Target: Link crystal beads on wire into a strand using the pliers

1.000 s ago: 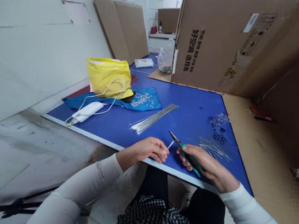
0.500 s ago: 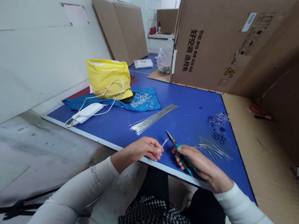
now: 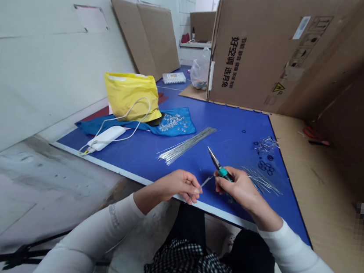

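Note:
Between thumb and fingers, my left hand (image 3: 184, 186) pinches a thin piece of wire (image 3: 206, 181) just above the table's front edge. Its upper end points towards my other hand. My right hand (image 3: 234, 185) is closed round the green-and-black handles of a pair of pliers (image 3: 214, 159), whose long narrow jaws point up and to the left, apart from the wire. Beyond both hands lies a bundle of straight wires (image 3: 187, 146) on the blue table (image 3: 230, 120). Right of my right hand is a looser pile of shorter wires (image 3: 262, 182), partly hidden by that hand.
Black rings (image 3: 266, 167) and a small tangle of metal pieces (image 3: 266, 145) lie at the right. Clear rings (image 3: 173, 122) rest on a blue cloth (image 3: 186, 130), near a yellow bag (image 3: 132, 97) and a white corded device (image 3: 107, 138). A large cardboard box (image 3: 261, 53) stands behind.
My right hand has turned the pliers more upright, with their handles now mostly inside the fist. My left hand has shifted slightly right and down, and the wire leans further right.

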Demonstrator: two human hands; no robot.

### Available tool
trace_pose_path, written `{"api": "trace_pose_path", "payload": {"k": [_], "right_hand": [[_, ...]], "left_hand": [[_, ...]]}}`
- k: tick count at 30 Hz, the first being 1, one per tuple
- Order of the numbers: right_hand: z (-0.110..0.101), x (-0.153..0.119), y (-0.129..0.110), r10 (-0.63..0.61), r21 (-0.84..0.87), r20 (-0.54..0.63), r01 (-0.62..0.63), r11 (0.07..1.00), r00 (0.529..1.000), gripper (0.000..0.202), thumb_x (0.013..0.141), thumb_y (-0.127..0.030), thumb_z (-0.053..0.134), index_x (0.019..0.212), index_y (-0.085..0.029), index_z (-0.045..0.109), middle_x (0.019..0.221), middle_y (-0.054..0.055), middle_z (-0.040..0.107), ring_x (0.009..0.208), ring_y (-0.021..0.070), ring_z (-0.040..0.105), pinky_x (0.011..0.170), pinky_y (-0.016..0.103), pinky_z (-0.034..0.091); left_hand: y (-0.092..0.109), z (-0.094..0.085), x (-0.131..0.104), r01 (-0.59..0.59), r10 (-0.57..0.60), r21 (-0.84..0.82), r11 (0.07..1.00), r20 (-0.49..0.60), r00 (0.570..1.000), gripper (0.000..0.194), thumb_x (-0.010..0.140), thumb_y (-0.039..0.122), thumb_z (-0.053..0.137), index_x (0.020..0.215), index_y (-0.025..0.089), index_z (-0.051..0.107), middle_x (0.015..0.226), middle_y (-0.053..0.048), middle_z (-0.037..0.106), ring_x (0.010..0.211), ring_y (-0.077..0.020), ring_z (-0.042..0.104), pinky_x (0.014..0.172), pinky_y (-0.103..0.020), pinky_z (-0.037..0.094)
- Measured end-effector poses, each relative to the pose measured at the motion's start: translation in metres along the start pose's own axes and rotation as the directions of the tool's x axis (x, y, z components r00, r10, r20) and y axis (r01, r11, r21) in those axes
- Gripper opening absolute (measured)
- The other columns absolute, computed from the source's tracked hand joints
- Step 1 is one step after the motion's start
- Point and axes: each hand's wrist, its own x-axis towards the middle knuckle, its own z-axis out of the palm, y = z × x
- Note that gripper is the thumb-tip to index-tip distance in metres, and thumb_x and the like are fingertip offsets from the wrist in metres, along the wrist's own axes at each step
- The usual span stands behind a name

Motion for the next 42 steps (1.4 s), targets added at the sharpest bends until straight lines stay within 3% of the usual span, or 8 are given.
{"api": "trace_pose_path", "payload": {"k": [6,14,23,27,31,33,38,42], "right_hand": [[-0.002,-0.006,-0.009,-0.061,-0.191,0.071,0.074,0.979,0.996,0.008,0.08,-0.027,0.054,0.076,-0.02,0.058,0.062,0.001,0.066,0.06,0.015,0.06,0.063,0.027,0.045],[-0.004,-0.012,-0.015,-0.097,-0.214,0.099,0.116,0.97,0.99,0.015,0.084,-0.028,0.052,0.072,-0.021,0.057,0.061,0.0,0.064,0.06,0.0151,0.057,0.066,0.028,0.044],[0.0,-0.019,-0.012,0.03,0.351,0.324,-0.149,0.924,0.946,0.025,0.082,-0.042,0.063,0.078,-0.019,0.054,0.067,-0.001,0.056,0.058,0.0149,0.057,0.062,0.032,0.049],[0.002,-0.024,-0.013,-0.087,-0.142,0.107,0.102,0.985,0.991,0.016,0.087,-0.032,0.052,0.075,-0.021,0.053,0.063,0.001,0.059,0.06,0.0162,0.055,0.064,0.031,0.043],[0.009,-0.029,-0.01,-0.308,-0.641,-0.076,0.19,0.744,0.948,0.007,0.08,-0.022,0.052,0.085,-0.022,0.057,0.077,0.005,0.064,0.066,0.0196,0.055,0.064,0.03,0.036],[0.01,-0.03,-0.009,-0.342,-0.668,-0.106,0.188,0.72,0.934,0.011,0.079,-0.021,0.052,0.088,-0.022,0.058,0.08,0.006,0.066,0.067,0.0202,0.057,0.064,0.03,0.036],[-0.012,-0.028,-0.016,-0.266,-0.443,-0.299,0.114,0.889,0.917,0.014,0.087,-0.031,0.047,0.077,-0.023,0.053,0.065,0.001,0.062,0.06,0.0173,0.055,0.062,0.029,0.039],[-0.051,-0.035,-0.014,-0.234,-0.567,-0.384,-0.028,0.824,0.893,0.019,0.085,-0.038,0.048,0.075,-0.023,0.054,0.067,0.003,0.063,0.062,0.0185,0.055,0.062,0.03,0.038]], "left_hand": [[0.003,0.003,-0.002,-0.016,0.015,0.011,1.0,0.043,0.999,0.035,0.064,0.035,0.084,0.082,0.009,0.069,0.07,-0.006,0.07,0.06,-0.0146,0.067,0.056,-0.025,0.055],[0.011,0.007,-0.004,-0.011,0.009,0.035,0.999,0.056,0.998,0.032,0.064,0.033,0.083,0.08,0.01,0.069,0.07,-0.006,0.07,0.06,-0.0151,0.066,0.056,-0.027,0.054],[0.009,0.004,0.0,-0.09,0.08,0.098,0.991,0.103,0.991,0.028,0.065,0.033,0.082,0.078,0.011,0.07,0.07,-0.005,0.071,0.061,-0.0142,0.067,0.06,-0.025,0.053],[0.011,0.005,0.001,-0.105,0.097,0.135,0.985,0.067,0.993,0.027,0.064,0.033,0.081,0.075,0.011,0.069,0.068,-0.005,0.07,0.059,-0.0144,0.067,0.058,-0.026,0.052],[0.016,0.01,0.001,-0.088,0.091,0.155,0.984,-0.015,0.996,0.029,0.062,0.033,0.082,0.073,0.011,0.067,0.064,-0.005,0.068,0.055,-0.0145,0.065,0.055,-0.027,0.052],[0.018,0.013,0.002,-0.084,0.095,0.181,0.98,-0.049,0.994,0.03,0.06,0.034,0.082,0.072,0.011,0.067,0.062,-0.004,0.067,0.054,-0.0146,0.064,0.054,-0.027,0.052],[0.019,0.011,0.005,-0.086,0.095,0.11,0.99,-0.079,0.992,0.034,0.061,0.037,0.083,0.074,0.011,0.066,0.065,-0.006,0.068,0.057,-0.0155,0.066,0.055,-0.027,0.053],[0.019,0.006,0.01,-0.094,0.093,-0.016,0.995,-0.061,0.994,0.037,0.063,0.038,0.084,0.08,0.01,0.066,0.072,-0.006,0.069,0.064,-0.0164,0.068,0.06,-0.028,0.055]]}}
